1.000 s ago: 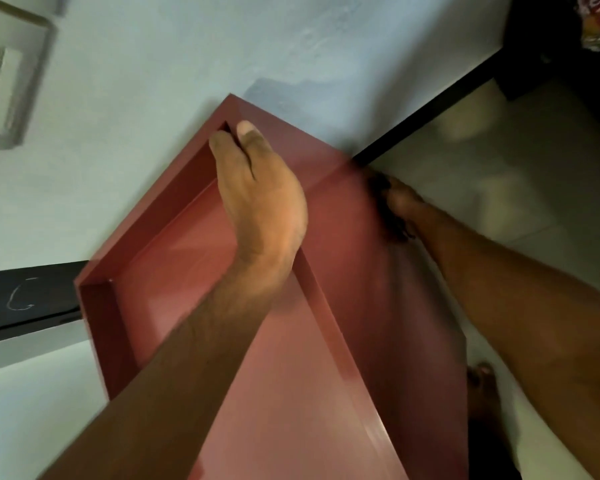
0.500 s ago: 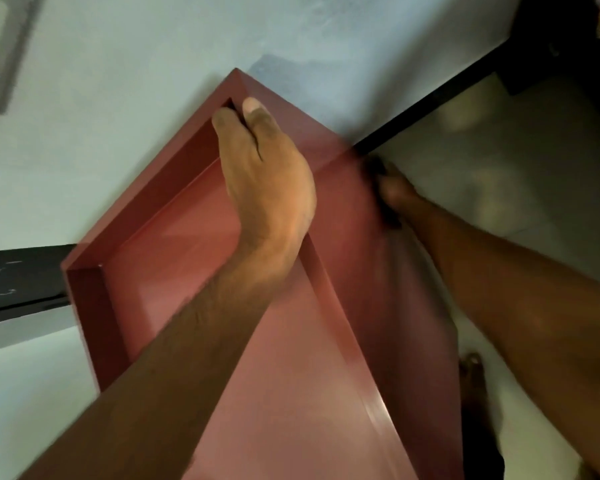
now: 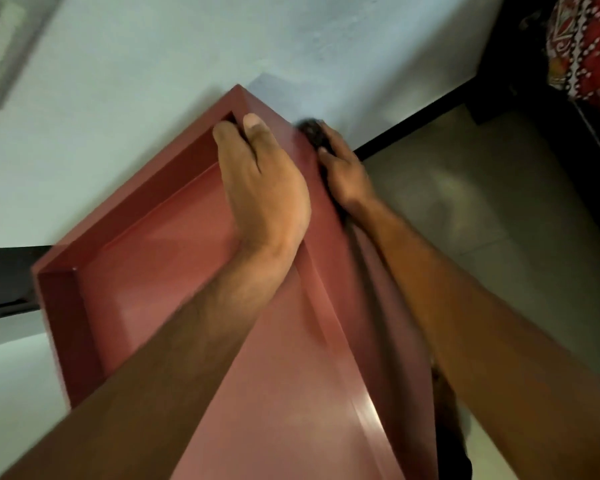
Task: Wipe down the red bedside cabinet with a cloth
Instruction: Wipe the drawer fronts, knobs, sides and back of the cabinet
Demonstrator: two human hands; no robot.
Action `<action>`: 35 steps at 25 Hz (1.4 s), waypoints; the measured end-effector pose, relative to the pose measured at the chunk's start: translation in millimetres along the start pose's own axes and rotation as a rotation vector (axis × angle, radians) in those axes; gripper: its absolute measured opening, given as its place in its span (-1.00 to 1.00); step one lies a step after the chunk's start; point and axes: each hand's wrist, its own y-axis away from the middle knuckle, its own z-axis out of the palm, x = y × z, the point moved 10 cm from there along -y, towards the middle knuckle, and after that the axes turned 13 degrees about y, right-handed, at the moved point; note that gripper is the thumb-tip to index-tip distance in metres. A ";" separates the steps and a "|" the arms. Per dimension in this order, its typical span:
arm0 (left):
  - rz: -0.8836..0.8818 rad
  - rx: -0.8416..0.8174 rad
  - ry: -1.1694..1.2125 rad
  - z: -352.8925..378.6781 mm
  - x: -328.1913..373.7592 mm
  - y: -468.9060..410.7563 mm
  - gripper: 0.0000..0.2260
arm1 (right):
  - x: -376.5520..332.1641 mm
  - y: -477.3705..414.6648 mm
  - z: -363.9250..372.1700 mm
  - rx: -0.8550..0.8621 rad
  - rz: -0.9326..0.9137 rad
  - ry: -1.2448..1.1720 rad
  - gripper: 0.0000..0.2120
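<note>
dark cloth under right hand

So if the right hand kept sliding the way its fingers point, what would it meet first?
Probably the pale wall. The right hand presses a dark cloth on the red cabinet side near its far top corner; depth is unclear.

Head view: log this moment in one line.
left hand grips cabinet rim | right hand presses cloth on side
</note>
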 end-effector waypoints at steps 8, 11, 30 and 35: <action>-0.099 -0.012 0.154 -0.3 -10.6 -1.1 -0.83 | -115.2 69.2 -3.8 -0.130 -0.203 -0.133 -0.49; -0.186 -0.048 0.225 0.3 -22.1 -0.7 -0.81 | -116.7 90.9 -15.4 -0.080 -0.098 -0.118 -0.46; 0.574 -0.427 -0.396 -35.0 14.9 126.6 -0.81 | 147.0 297.4 -44.7 0.044 0.658 -0.231 -0.61; 0.891 -0.673 -0.487 -7.4 15.8 155.8 -0.84 | 66.8 333.3 -51.1 0.067 0.358 -0.235 -0.53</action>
